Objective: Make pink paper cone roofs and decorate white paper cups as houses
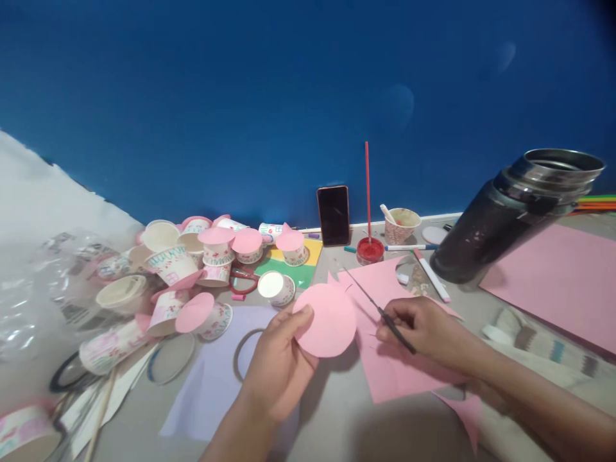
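Observation:
My left hand is closed on a pink paper circle, pinching its left edge and holding it up over the table. My right hand grips thin black scissors, whose blades point up and left toward the circle's right edge. Under both hands lies a cut pink paper sheet with jagged edges.
Several paper cups, some capped with pink circles, are heaped at the left. A phone leans on the blue wall. A red paint pot with a stick, markers, a dark metal flask and a pink sheet stand to the right.

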{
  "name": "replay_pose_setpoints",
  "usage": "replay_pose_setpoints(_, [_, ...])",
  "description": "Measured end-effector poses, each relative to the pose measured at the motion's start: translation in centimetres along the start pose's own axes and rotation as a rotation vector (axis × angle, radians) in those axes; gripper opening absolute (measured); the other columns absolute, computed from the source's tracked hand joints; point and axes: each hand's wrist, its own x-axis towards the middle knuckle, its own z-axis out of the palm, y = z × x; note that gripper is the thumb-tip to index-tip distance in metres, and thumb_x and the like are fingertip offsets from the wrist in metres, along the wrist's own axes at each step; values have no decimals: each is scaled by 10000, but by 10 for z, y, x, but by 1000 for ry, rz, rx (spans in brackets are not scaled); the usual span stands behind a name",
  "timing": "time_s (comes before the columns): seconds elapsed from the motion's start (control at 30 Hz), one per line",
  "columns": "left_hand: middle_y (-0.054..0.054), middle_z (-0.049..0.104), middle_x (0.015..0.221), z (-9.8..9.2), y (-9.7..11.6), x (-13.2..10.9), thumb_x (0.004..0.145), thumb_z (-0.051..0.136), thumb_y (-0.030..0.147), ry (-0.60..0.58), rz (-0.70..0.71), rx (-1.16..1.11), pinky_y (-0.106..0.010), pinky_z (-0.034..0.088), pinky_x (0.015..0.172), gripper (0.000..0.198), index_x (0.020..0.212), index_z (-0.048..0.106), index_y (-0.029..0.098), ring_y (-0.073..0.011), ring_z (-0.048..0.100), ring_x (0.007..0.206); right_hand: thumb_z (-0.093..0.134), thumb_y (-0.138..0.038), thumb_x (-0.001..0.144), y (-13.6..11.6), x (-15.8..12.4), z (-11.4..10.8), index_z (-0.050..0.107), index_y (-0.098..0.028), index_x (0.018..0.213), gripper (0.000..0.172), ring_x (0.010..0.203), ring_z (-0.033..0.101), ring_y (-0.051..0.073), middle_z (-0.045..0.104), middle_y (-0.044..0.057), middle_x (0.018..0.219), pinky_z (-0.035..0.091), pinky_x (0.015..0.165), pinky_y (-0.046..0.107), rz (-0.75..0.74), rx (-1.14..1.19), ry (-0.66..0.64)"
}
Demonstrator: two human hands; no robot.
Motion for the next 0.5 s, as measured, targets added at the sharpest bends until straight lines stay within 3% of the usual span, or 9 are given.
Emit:
replay_pose_setpoints(0.1, [-133, 800, 1160, 3, -2, 3, 880, 702, 174, 0, -20, -70, -443, 575, 1046, 389, 1267, 722, 139, -301, 728, 1160, 648, -372, 867, 0, 2, -3, 552, -204, 657, 285, 570, 475, 146, 597, 10, 613, 254, 552, 289, -39, -435, 109])
replay_pose_setpoints(0.17, [-132, 784, 1213, 5, -3, 4, 911, 652, 161, -10, -22, -103, -468, 567, 1063, 418, 1328, 684, 153, -304, 710, 1200, 611, -316, 898, 1, 2, -3, 614, -194, 737, 202, 628, 567, 182, 669, 53, 696, 282, 585, 303, -48, -608, 128])
replay_pose_setpoints(0.3, [-137, 740, 1316, 9, -2, 3, 933, 576, 130, -45, -40, -137, -560, 563, 1055, 488, 1416, 616, 190, -333, 686, 1239, 607, -272, 907, -1, 1, -5, 691, -156, 973, 157, 873, 700, 270, 759, 134, 943, 362, 674, 309, -47, -725, 105])
replay_pose_setpoints(0.5, [-149, 708, 1371, 13, 8, 4, 965, 594, 196, 44, -52, -94, -658, 589, 964, 465, 1428, 605, 242, -379, 697, 1205, 581, -280, 954, -16, -3, -11, 717, -145, 943, 192, 815, 740, 272, 791, 143, 909, 321, 614, 318, 32, -789, 74])
